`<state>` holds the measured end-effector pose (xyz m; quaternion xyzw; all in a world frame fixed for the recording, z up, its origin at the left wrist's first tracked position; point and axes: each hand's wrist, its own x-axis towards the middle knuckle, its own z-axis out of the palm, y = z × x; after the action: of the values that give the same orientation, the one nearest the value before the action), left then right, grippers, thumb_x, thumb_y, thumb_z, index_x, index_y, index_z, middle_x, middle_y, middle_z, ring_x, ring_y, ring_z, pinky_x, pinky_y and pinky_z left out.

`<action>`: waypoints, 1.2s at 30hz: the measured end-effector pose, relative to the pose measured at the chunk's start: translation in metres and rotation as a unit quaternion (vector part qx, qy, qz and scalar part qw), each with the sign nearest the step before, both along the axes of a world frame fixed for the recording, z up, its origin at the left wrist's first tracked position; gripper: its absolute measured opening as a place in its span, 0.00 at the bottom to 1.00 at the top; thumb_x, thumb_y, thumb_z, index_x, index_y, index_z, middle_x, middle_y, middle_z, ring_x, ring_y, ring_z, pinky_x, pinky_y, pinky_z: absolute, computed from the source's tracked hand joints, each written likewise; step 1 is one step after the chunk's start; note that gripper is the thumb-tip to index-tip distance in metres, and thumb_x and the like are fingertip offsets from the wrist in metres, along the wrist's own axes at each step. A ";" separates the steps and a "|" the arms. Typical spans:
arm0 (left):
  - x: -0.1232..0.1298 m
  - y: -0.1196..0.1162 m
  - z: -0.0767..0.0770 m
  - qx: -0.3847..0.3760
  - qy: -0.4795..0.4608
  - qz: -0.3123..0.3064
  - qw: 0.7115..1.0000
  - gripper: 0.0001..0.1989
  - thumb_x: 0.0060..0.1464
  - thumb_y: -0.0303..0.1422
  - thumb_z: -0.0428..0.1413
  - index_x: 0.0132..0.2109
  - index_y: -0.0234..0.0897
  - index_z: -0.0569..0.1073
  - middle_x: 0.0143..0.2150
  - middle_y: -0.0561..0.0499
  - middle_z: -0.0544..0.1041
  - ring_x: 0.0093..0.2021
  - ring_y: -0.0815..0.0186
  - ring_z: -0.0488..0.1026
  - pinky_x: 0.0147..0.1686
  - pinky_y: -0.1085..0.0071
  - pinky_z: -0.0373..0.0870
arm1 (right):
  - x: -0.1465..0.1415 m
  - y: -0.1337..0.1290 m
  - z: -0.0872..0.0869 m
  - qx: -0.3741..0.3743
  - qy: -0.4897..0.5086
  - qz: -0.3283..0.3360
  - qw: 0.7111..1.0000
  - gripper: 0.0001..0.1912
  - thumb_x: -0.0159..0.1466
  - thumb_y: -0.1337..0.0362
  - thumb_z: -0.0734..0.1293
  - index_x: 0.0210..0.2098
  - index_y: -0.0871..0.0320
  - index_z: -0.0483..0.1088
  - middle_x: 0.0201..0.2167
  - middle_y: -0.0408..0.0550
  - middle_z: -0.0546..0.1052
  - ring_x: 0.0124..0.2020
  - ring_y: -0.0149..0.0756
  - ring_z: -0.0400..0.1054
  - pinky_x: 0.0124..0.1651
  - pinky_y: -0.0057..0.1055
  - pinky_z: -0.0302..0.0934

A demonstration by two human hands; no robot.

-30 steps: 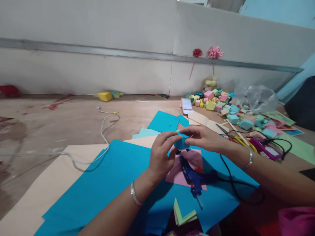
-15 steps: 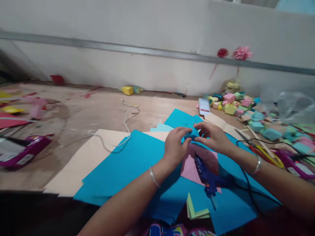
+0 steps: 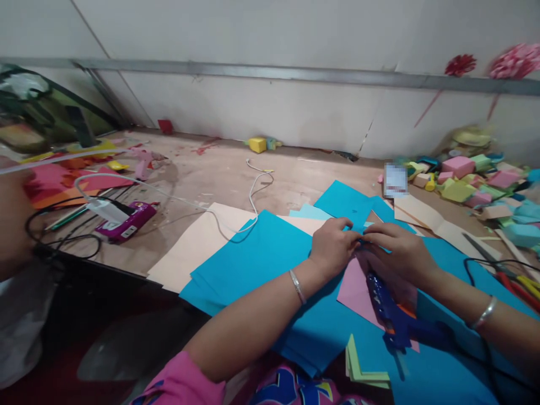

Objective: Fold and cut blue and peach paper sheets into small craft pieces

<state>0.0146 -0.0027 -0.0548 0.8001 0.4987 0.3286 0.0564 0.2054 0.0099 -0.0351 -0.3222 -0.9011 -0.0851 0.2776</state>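
Observation:
Above the blue sheets (image 3: 261, 253), my left hand (image 3: 333, 244) and my right hand (image 3: 394, 247) meet at the fingertips. Both are closed on a small blue paper piece (image 3: 359, 232), mostly hidden by the fingers. Just below them lies a pink paper (image 3: 358, 292), with a dark blue glue gun (image 3: 382, 304) resting across it. A folded pale green paper strip (image 3: 358, 363) sits on the blue sheets near the front edge.
Many coloured paper blocks (image 3: 459, 169) are heaped at the back right, beside a phone (image 3: 395, 180). Scissors (image 3: 485, 250) lie at right. A purple power strip (image 3: 130, 222) with cables is at left. Another person's arm (image 3: 14, 225) shows at the far left.
The view has swung left, so the table's contents appear further right and another person's arm shows. The blue piece between my hands is now more covered by my fingers.

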 end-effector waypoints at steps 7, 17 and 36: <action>0.000 0.002 -0.003 -0.022 -0.047 -0.020 0.998 0.06 0.58 0.31 0.60 0.40 0.41 0.81 0.50 0.47 0.77 0.49 0.60 0.73 0.46 0.65 0.71 | 0.002 0.004 -0.007 -0.073 0.030 -0.028 0.996 0.08 0.65 0.65 0.64 0.38 0.57 0.76 0.49 0.57 0.78 0.50 0.48 0.74 0.46 0.42 0.70; 0.005 0.005 0.007 -0.100 -0.353 0.094 0.926 0.11 0.63 0.32 0.52 0.50 0.35 0.71 0.49 0.43 0.72 0.45 0.63 0.73 0.45 0.65 0.72 | 0.007 0.050 0.021 -0.319 0.179 -0.101 0.925 0.18 0.56 0.53 0.72 0.42 0.55 0.74 0.40 0.50 0.79 0.37 0.42 0.76 0.38 0.39 0.73; 0.002 0.004 0.000 -0.079 -0.124 -0.039 0.988 0.13 0.56 0.20 0.53 0.44 0.37 0.77 0.41 0.48 0.80 0.44 0.59 0.75 0.45 0.63 0.71 | 0.019 0.188 0.064 -0.368 0.357 -0.254 0.820 0.12 0.67 0.64 0.65 0.43 0.68 0.71 0.32 0.44 0.73 0.29 0.24 0.70 0.35 0.24 0.66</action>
<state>0.0171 0.0016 -0.0544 0.7651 0.4807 0.3823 0.1931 0.2241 0.1978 0.0285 -0.6258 -0.5892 0.3059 0.4095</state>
